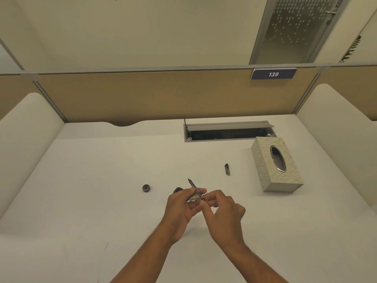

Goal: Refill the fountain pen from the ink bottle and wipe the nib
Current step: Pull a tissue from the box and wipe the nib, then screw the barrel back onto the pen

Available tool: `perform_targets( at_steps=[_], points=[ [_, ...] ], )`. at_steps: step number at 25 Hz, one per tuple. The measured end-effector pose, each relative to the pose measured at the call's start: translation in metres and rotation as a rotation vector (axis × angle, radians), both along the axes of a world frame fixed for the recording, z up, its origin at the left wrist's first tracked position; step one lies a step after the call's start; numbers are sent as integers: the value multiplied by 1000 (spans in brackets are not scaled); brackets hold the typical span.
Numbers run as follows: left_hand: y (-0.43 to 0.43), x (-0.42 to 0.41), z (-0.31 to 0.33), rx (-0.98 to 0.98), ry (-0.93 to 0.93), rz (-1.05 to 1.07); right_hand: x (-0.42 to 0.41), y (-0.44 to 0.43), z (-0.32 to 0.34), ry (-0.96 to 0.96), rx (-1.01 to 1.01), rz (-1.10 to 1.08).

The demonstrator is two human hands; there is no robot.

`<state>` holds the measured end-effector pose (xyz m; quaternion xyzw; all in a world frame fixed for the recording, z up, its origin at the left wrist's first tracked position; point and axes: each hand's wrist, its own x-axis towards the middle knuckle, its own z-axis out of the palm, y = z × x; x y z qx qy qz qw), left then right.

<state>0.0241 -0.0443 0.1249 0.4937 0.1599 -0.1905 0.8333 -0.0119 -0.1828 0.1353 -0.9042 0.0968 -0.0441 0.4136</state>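
Both hands meet over the middle of the white desk. A thin dark fountain pen point(193, 186) points its nib up and away, its lower end gripped by my right hand point(222, 211). My left hand point(181, 209) pinches a small crumpled white tissue point(193, 198) against the pen's barrel. The ink bottle point(177, 189) is mostly hidden behind my left fingers; only its dark open top shows. The bottle's round dark cap point(146, 188) lies on the desk to the left. The pen's cap point(227, 169) lies to the right, further back.
A patterned tissue box point(265, 170) with an oval opening stands at the right. Behind it is an open grey cable tray point(228, 131) set into the desk. Padded side panels and a tan partition with a "139" label point(273, 74) enclose the desk.
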Motion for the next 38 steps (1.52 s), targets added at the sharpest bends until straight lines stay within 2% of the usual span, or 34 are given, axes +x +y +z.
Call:
perform_targets(
  at_steps=[6,9,13,19,28,31,35,38],
  points=[
    [-4,-2,-13,65,29,26,1,-8,-8,30,36,39],
    [-3,-3,-18,81,63,75,7,-22,-22,19,34,-64],
    [-1,-4,-25,122,100,100,22,-41,-45,141,-61,-179],
    [1,-2,-29,108,118,123,47,-47,-73,343,-252,-145],
    [4,0,-25,103,108,114,50,-51,-89,411,-429,-44],
    [6,1,-22,88,104,125,48,-46,-78,364,-351,-61],
    [13,5,-15,42,69,152,35,-35,-45,193,-57,-52],
    [21,9,-10,4,47,186,19,-29,-20,108,71,20]
  ],
)
